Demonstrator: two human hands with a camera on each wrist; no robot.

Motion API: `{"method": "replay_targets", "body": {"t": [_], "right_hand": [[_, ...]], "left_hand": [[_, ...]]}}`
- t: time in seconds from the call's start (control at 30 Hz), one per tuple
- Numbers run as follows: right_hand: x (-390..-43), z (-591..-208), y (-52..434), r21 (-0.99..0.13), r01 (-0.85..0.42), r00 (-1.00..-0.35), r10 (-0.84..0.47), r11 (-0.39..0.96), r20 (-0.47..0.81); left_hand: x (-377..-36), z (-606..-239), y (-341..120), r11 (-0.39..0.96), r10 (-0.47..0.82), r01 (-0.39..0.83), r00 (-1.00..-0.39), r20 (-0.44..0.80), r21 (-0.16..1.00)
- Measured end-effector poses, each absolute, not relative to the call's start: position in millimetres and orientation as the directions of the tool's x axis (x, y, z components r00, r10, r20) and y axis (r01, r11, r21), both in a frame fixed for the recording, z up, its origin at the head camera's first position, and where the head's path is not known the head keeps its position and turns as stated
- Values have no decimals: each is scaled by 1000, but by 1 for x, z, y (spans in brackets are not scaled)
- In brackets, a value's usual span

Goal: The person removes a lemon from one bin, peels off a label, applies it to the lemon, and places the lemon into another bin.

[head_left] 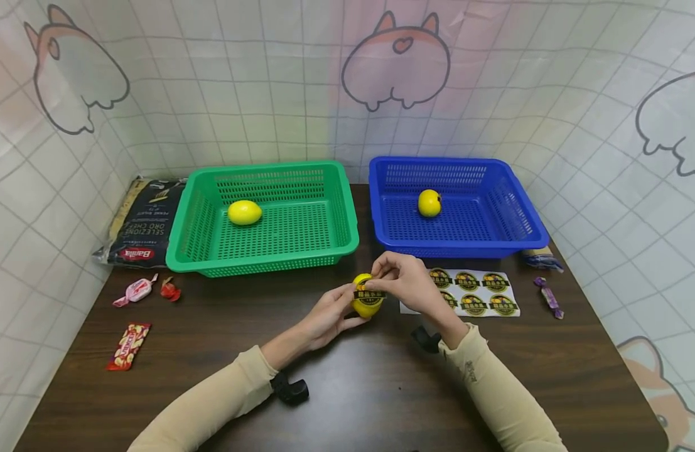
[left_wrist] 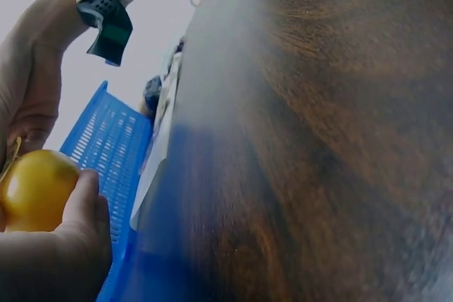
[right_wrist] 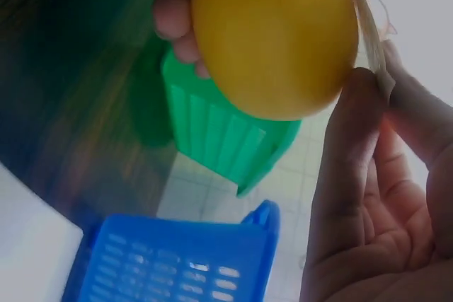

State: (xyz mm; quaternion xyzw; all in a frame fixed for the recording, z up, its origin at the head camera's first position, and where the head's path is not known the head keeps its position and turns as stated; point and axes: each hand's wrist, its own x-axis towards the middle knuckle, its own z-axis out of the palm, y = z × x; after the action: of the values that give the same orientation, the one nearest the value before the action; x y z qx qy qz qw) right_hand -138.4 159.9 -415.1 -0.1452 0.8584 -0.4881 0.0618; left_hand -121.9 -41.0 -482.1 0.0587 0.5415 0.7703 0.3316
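Observation:
Over the table's middle, my left hand [head_left: 327, 317] holds a yellow lemon [head_left: 367, 309] upright, thumb and fingers around its side. My right hand [head_left: 409, 285] pinches the edge of a round black-and-gold sticker [head_left: 370, 294] between thumb and forefinger. The sticker lies against the lemon's front, and in the right wrist view its pinched edge [right_wrist: 383, 83] stands away from the skin. Beside the right hand is a white sheet of matching stickers [head_left: 483, 292], partly covered by the wrist. In the left wrist view the lemon [left_wrist: 39, 192] shows between fingers and thumb.
A green basket [head_left: 262, 262] with one lemon [head_left: 245, 213] stands back left; a blue basket [head_left: 460, 246] with a yellow fruit [head_left: 429, 203] stands back right. A pasta bag [head_left: 146, 216], wrapped candies [head_left: 137, 290] and a red-wrapped bar [head_left: 129, 346] lie left, a purple candy [head_left: 549, 298] right.

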Motion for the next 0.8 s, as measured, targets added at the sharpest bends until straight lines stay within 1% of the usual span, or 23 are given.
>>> {"method": "replay_targets", "body": {"t": [0.13,0.27,0.37,0.5,0.6,0.73,0.8], "right_hand": [[-136,-416,158,-824,-227,-958,-271,519,93],[-132,-417,155,-768,-270,-957,-250,581,147],[-130,-417,153,-736,-281,-957,-234,616,170],[-130,-419,151,-721,-277,-959,-227,636,168],[-129,-422,150,-724,-268,-961,-234,635,150],[-131,-426,151,-739,-264,-958,-257,620,127],[-134,-430,153,-771,-244,-958,-268,588,99]], "left_hand": [[-123,-483,-40,-224,567,-458,-779,-268,860],[-123,-484,-39,-248,563,-462,-784,-261,852],[-122,-482,-39,-261,556,-459,-791,-257,849],[-121,-480,-40,-293,543,-476,-797,-266,829],[-120,-479,-40,-292,558,-482,-787,-262,826],[-119,-479,-39,-216,582,-439,-775,-246,872],[-119,-479,-39,-182,581,-417,-776,-245,890]]}}
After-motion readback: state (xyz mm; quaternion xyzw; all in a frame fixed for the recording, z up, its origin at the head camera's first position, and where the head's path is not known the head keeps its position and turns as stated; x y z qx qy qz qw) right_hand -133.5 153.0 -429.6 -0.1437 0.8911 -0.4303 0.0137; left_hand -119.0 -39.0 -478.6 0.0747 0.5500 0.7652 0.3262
